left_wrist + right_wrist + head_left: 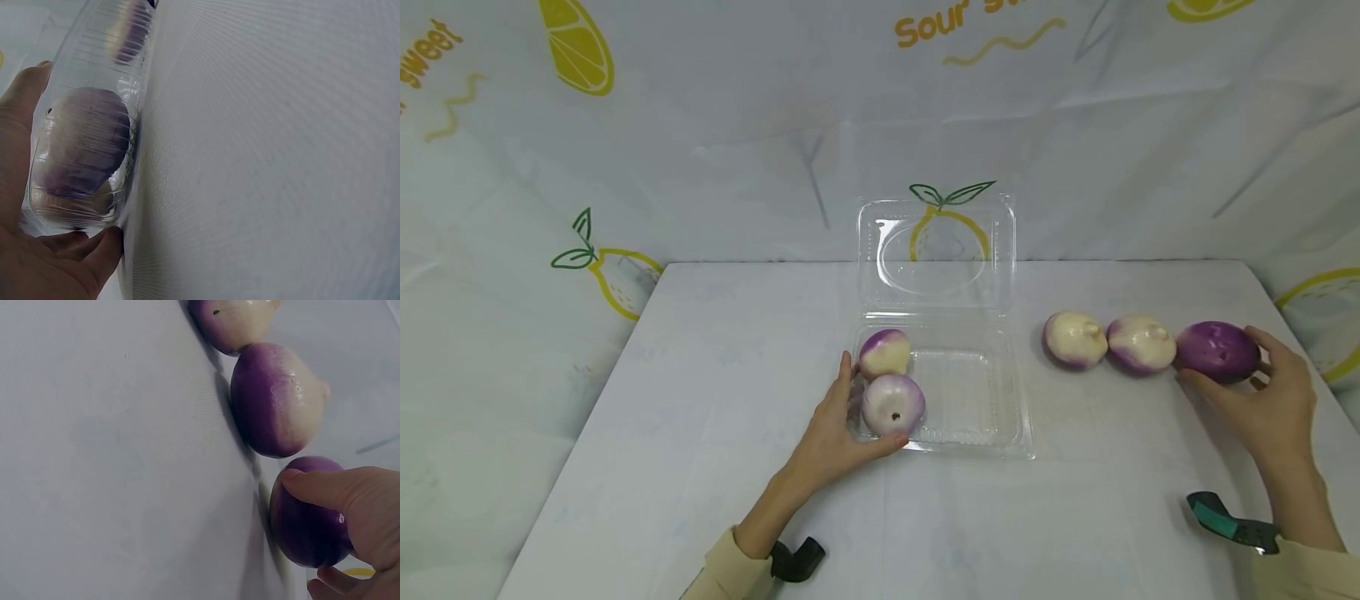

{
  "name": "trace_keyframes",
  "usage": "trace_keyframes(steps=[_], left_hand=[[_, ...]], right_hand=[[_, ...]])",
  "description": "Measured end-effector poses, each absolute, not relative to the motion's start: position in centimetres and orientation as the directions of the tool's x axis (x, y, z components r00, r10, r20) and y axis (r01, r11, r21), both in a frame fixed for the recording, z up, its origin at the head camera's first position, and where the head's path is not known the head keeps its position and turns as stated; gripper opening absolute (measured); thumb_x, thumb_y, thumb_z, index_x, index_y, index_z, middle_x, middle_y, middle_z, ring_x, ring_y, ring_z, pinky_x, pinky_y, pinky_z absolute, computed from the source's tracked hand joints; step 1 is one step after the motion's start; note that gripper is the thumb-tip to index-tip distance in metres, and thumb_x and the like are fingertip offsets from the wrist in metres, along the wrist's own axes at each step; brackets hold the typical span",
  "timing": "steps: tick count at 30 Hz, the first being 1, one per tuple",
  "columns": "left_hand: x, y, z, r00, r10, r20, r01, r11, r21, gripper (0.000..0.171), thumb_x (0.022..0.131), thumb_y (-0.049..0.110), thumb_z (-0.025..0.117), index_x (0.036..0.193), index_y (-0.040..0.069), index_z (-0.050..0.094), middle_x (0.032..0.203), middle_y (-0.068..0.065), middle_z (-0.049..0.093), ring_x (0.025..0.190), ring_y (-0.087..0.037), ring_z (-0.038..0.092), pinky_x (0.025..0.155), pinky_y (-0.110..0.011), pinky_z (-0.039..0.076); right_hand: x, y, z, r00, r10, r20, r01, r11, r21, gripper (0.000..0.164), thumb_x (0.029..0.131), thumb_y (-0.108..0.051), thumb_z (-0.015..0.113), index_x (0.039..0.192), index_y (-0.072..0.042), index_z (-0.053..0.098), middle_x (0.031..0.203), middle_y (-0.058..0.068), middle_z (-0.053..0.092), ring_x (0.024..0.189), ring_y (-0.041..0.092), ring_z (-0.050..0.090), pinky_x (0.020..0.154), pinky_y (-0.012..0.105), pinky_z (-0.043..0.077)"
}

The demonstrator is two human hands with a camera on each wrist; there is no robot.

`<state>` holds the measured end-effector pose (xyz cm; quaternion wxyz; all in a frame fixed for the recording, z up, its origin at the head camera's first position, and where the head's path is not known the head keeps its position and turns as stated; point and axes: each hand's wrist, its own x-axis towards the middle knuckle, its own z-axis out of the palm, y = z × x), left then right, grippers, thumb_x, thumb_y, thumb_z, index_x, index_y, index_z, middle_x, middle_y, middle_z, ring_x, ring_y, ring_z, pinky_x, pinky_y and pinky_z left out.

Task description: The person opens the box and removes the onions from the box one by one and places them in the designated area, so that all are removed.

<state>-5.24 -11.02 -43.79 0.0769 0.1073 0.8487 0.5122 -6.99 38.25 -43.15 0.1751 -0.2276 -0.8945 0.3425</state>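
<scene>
My left hand (835,427) rests at the near left corner of a clear plastic clamshell box (1021,417), its thumb along the front edge and its fingers spread along the left side. In that box's left side sit two purple-and-white turnip-like vegetables, a rear one (880,353) and a front one (893,405). Far to the right, my right hand (1273,396) grips a deep purple round vegetable (1216,352) between thumb and fingers. Beside it stand two paler ones, a middle one (1141,345) and a left one (1074,340); the right wrist view shows the middle one's purple side (262,403).
The box's transparent lid (936,283) stands raised behind its base, near the table's back edge. A white cloth (737,167) with lemon prints hangs behind the white table (700,417). Dark wrist-worn devices sit on the left wrist (796,558) and right wrist (1232,525).
</scene>
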Motion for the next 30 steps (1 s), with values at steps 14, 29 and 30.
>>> trace_keyframes(steps=[14, 29, 30], left_hand=[[-5.2, -11.0, -43.8, -0.963, 0.27, 0.021, 0.151, 0.473, 0.868, 0.135, 0.075, 0.042, 0.091, 0.165, 0.01, -0.004, 0.169, -0.008, 0.028, 0.153, -0.023, 0.038, 0.121, -0.047, 0.04], [-5.1, -11.1, -43.9, -0.961, 0.274, 0.03, 0.161, 0.471, 0.867, 0.135, 0.075, 0.039, 0.092, 0.165, 0.014, -0.006, 0.168, -0.01, 0.03, 0.152, -0.023, 0.039, 0.121, -0.047, 0.04], [-5.1, -11.1, -43.9, -0.961, 0.274, 0.032, 0.163, 0.473, 0.866, 0.135, 0.075, 0.039, 0.092, 0.165, 0.014, -0.006, 0.168, -0.01, 0.03, 0.152, -0.024, 0.039, 0.121, -0.047, 0.04]], right_hand=[[-6.8, 37.7, -42.3, -0.806, 0.562, 0.185, 0.299, 0.657, -0.692, 0.075, 0.084, -0.013, 0.082, 0.152, -0.013, 0.049, 0.159, 0.011, 0.046, 0.142, 0.024, 0.045, 0.121, 0.019, 0.033], [-6.7, 35.3, -40.3, -0.802, 0.465, 0.374, 0.017, 0.644, -0.764, 0.066, 0.08, -0.003, 0.084, 0.141, -0.015, 0.062, 0.126, -0.033, 0.049, 0.115, -0.013, 0.043, 0.115, 0.013, 0.039], [-6.6, 35.0, -40.1, -0.806, 0.452, 0.382, -0.003, 0.642, -0.767, 0.067, 0.079, -0.002, 0.084, 0.141, -0.016, 0.062, 0.125, -0.034, 0.049, 0.117, -0.012, 0.045, 0.114, 0.012, 0.039]])
